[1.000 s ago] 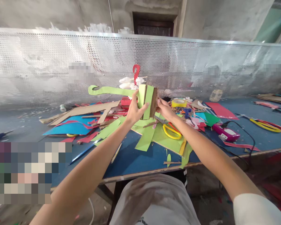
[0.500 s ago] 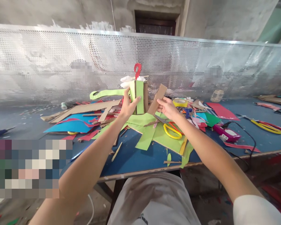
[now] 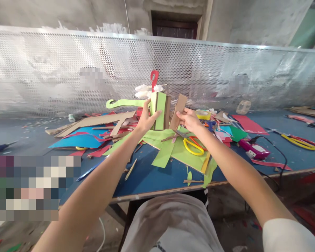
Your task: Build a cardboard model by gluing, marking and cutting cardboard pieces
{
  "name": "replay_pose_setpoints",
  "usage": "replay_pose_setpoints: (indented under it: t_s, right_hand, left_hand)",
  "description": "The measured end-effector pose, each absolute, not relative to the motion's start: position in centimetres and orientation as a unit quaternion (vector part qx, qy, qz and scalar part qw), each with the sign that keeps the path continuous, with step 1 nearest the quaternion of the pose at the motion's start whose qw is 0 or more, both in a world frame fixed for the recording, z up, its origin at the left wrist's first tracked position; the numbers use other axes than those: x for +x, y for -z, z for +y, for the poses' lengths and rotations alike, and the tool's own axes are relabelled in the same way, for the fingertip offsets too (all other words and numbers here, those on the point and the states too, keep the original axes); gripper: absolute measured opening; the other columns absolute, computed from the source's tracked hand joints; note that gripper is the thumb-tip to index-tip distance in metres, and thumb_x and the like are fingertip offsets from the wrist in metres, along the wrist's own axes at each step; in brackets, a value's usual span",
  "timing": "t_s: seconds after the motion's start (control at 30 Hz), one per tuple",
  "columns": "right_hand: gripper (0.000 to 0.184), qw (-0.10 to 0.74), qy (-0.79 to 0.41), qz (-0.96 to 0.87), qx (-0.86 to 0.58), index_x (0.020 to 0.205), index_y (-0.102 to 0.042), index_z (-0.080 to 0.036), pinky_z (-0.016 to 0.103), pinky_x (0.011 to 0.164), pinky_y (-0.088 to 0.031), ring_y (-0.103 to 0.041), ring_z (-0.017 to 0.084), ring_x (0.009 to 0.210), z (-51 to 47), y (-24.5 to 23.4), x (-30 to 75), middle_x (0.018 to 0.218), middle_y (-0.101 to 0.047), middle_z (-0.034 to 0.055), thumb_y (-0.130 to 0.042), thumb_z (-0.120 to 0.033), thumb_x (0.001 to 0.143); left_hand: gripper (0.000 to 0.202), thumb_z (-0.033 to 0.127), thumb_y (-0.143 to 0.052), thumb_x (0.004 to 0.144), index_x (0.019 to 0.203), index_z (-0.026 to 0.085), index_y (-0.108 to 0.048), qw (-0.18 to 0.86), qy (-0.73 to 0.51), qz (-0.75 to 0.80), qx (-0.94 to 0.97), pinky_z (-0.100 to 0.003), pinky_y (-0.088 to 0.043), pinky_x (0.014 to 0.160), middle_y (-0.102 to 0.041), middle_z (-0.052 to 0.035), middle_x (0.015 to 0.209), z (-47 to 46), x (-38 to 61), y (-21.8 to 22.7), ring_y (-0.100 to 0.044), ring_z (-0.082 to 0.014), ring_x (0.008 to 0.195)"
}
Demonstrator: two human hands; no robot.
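My left hand (image 3: 147, 119) is closed around a small cardboard box (image 3: 160, 111) faced with light green paper, held upright over the table. From the box's left side sticks out a long green paper strip (image 3: 128, 103) with a hooked end. Behind its top show a red paper hook (image 3: 154, 79) and white cotton-like tufts (image 3: 144, 91). Between thumb and fingers, my right hand (image 3: 188, 119) pinches a brown cardboard strip (image 3: 177, 110), tilted and just right of the box. Green paper sheets (image 3: 178, 155) and scissors with yellow and orange handles (image 3: 193, 146) lie below.
Cardboard pieces (image 3: 94, 122) and blue paper (image 3: 78, 138) lie at the left. To the right are yellow tape (image 3: 203, 114), red paper (image 3: 248, 124), a purple device with a cable (image 3: 254, 148) and pliers (image 3: 299, 140). A perforated metal panel (image 3: 199, 77) stands behind the table.
My left hand has moved the green box a little to the right, tilting it slightly. The cardboard strip in my right hand has shifted slightly right at its lower end.
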State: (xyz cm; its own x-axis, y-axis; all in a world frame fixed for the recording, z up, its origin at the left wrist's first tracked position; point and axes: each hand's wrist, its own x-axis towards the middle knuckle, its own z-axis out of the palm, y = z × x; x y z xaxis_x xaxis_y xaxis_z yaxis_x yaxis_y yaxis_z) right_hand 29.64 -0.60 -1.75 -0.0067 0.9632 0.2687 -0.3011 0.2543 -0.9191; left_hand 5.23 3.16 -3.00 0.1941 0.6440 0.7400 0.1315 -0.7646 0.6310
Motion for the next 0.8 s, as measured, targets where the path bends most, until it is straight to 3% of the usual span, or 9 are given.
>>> replay_pose_setpoints:
  t_s: [0.33, 0.47, 0.67, 0.8]
  right_hand:
    - [0.014, 0.603, -0.565, -0.468, -0.313, 0.096, -0.069, -0.022, 0.032, 0.074, -0.062, -0.073, 0.019, 0.078, -0.54, 1.8, 29.72, 0.085, -0.077, 0.0016, -0.08, -0.017, 0.088]
    - [0.005, 0.602, -0.609, -0.417, -0.305, 0.092, -0.061, -0.023, 0.033, 0.066, -0.057, -0.063, 0.02, 0.067, -0.39, 1.58, 29.75, 0.074, -0.068, 0.0017, -0.065, -0.025, 0.093]
    - [0.021, 0.597, -0.617, -0.409, -0.31, 0.083, -0.051, -0.026, 0.027, 0.047, -0.036, -0.037, 0.016, 0.05, -0.84, 1.21, 29.84, 0.057, -0.045, -0.0028, -0.05, -0.036, 0.102]
    - [0.041, 0.605, -0.568, -0.478, -0.288, 0.082, -0.049, -0.027, 0.022, 0.041, -0.027, -0.029, 0.012, 0.044, -1.09, 1.29, 29.66, 0.057, -0.036, -0.0073, -0.054, -0.057, 0.11]
  left_hand:
    - [0.091, 0.059, -0.079, 0.094, 0.167, 0.026, -0.037, 0.235, -0.557, 0.27, 0.75, -0.068, -0.052, 0.127, -0.07, -0.0193, 0.151, 2.82, 5.46, 2.95, -0.068, -0.0415, 0.144]
    - [0.089, 0.058, -0.079, 0.095, 0.168, 0.029, -0.036, 0.233, -0.557, 0.257, 0.755, -0.066, -0.055, 0.124, -0.071, -0.0174, 0.152, 2.82, 5.6, 3.03, -0.071, -0.0395, 0.14]
    - [0.089, 0.059, -0.08, 0.094, 0.167, 0.03, -0.038, 0.205, -0.566, 0.255, 0.757, -0.066, -0.057, 0.123, -0.07, -0.0181, 0.155, 3.5, 5.84, 3.67, -0.071, -0.0397, 0.139]
    - [0.094, 0.066, -0.081, 0.094, 0.169, 0.031, -0.036, 0.18, -0.587, 0.246, 0.75, -0.068, -0.056, 0.122, -0.069, -0.0182, 0.156, 3.34, 6.25, 3.86, -0.072, -0.0399, 0.137]
